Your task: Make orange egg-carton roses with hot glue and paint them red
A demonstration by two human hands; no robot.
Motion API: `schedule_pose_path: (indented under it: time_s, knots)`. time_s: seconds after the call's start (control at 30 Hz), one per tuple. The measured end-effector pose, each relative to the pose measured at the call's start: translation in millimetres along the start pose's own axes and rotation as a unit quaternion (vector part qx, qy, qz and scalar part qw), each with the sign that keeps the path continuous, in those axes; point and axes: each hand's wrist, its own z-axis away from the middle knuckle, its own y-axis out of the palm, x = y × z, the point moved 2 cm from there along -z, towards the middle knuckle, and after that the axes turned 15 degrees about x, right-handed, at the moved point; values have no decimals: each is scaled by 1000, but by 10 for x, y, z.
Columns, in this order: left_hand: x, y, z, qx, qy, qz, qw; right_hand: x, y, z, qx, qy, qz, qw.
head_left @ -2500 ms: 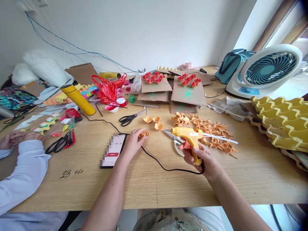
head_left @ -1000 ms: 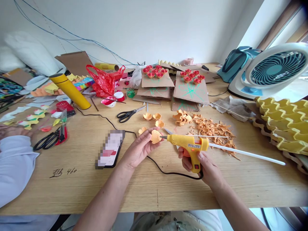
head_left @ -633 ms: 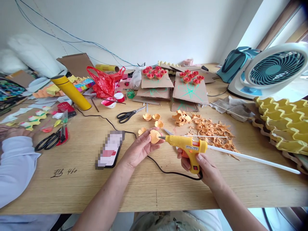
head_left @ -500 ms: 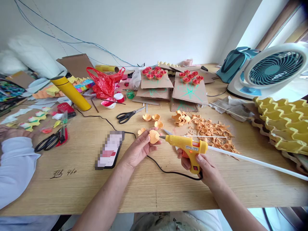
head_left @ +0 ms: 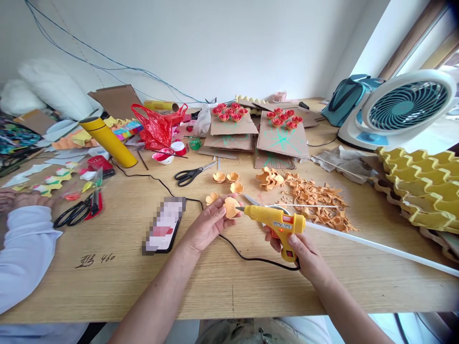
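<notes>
Between the thumb and fingers of my left hand (head_left: 206, 227) is an orange egg-carton flower cup (head_left: 231, 208). My right hand (head_left: 304, 251) is wrapped round the grip of a yellow hot glue gun (head_left: 278, 222), its small light glowing orange. The gun's nozzle points left and its tip meets the cup's right side, or nearly so; contact is hard to tell. A long white glue stick (head_left: 376, 243) sticks out of the gun's back. Just beyond my left hand stand several orange cups (head_left: 233, 177). Scissors (head_left: 247, 197) lie partly hidden behind the gun.
Orange scraps (head_left: 319, 200) are heaped behind the gun. Red flowers stand on cardboard (head_left: 283, 138) at the back. A phone (head_left: 167, 224), black scissors (head_left: 193, 174) and a cable lie to the left. Yellow egg trays (head_left: 423, 186) and a fan (head_left: 398, 110) are right. Another person's sleeve (head_left: 28, 248) rests far left.
The gun's nozzle has moved slightly left and down, from the cup's edge onto its side. The cup has turned a little in my left hand and sits slightly lower.
</notes>
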Motion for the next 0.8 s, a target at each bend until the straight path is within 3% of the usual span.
schedule_pose_path:
  time_s: [0.8]
  knots:
    - [-14,0,-5,-10,1,-41,999,9,1,4,-18,14,36,999]
